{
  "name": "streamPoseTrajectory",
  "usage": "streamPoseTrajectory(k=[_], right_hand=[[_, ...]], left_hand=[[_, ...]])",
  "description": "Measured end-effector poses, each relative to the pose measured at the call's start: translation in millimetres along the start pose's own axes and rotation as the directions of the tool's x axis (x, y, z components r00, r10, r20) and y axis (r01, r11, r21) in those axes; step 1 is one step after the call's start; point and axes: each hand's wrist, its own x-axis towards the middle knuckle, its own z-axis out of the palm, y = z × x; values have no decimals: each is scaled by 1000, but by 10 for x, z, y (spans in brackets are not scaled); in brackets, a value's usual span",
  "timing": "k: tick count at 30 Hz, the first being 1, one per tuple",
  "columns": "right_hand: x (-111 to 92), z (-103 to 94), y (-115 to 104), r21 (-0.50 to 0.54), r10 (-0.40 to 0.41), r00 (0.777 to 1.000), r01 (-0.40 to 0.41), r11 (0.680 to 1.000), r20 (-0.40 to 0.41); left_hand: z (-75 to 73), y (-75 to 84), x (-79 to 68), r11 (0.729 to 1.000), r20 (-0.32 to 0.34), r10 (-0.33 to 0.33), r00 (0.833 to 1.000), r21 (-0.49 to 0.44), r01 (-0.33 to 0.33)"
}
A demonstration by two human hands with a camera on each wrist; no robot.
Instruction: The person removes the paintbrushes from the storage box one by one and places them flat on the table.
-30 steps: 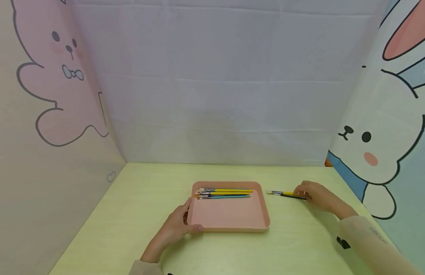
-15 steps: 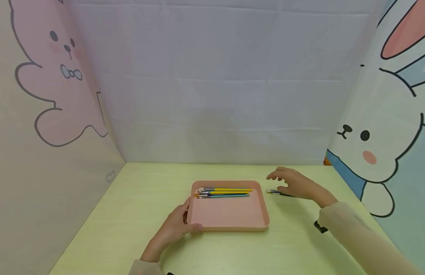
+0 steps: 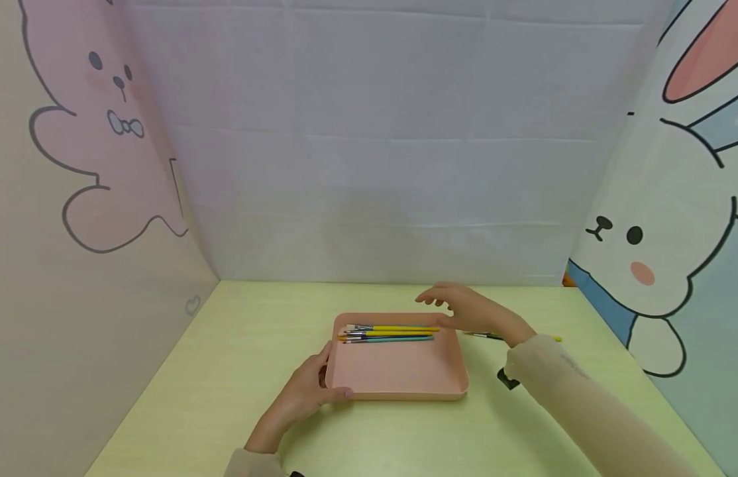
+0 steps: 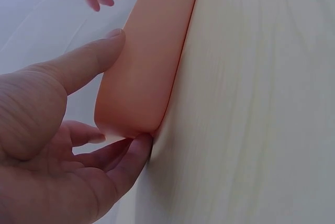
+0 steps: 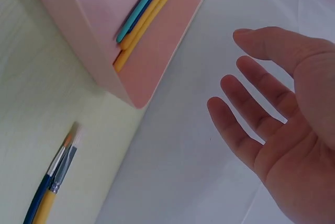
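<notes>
A shallow pink tray point(image 3: 399, 377) lies on the table with several paintbrushes point(image 3: 393, 333) in its back half, their handles yellow, blue and teal. My left hand point(image 3: 303, 391) holds the tray's front left corner; in the left wrist view the thumb point(image 4: 99, 56) lies against the front wall and the fingers point(image 4: 128, 169) bend around the corner. Over the tray's back right corner hovers my right hand point(image 3: 464, 308), its fingers loosely extended and holding nothing. Two more paintbrushes, one yellow-handled point(image 5: 47, 203) and one dark-handled point(image 5: 36, 198), lie on the table right of the tray, partly hidden by the right arm in the head view.
The pale yellow-green table point(image 3: 256, 331) is bounded by a white cloth backdrop point(image 3: 369, 165) behind. Side panels stand left and right, with a pink bear point(image 3: 118, 132) and a white rabbit point(image 3: 661, 218) printed on them.
My right hand has let go of the two paintbrushes beside the tray and moved left to over the tray's back right corner. The left hand and tray have stayed in place.
</notes>
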Motion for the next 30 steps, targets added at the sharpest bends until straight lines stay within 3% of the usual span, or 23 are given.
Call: streamPoseTrajectory(k=[6,13,23,30], right_hand=[[204,133,-60,74,21,999,-24,997,40],[394,313,-109,89,-34,996,27,996,82],[545,552,-140,127,19,986,-40,991,166],[591,669,-153,135,104,968,-138,981,230]], left_hand=[[-8,-14,2,1000,3,-13,1000,19,13],[-16,-31,12,1000,18,11,1000,15,-11],[-22,-43,19,1000,32,-2,999,12,2],[-13,-33,5,1000,32,-1,999,7,0]])
